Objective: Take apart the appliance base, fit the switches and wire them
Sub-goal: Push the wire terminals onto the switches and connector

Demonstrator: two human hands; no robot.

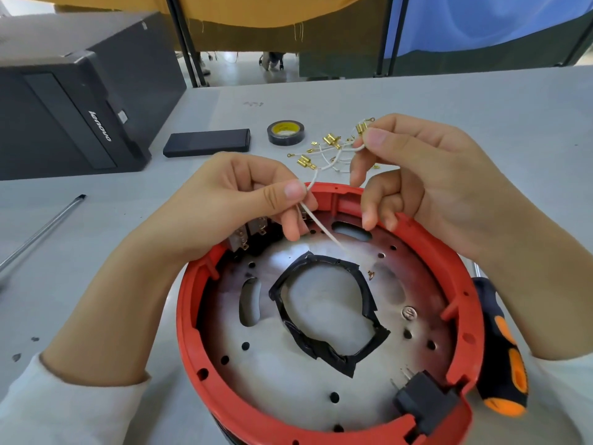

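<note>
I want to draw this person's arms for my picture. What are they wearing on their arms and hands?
Both hands are bare: no gloves, rings or watch show on the left hand or the right hand. Each arm has a light, off-white long sleeve, pushed back so the forearms show. The left sleeve looks soft and loose, with a rounded cuff. Only a small bit of the right sleeve is in view.

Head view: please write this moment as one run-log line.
left hand: pinches white wire | right hand: holds wire bundle | red base: open, switches fitted
</note>
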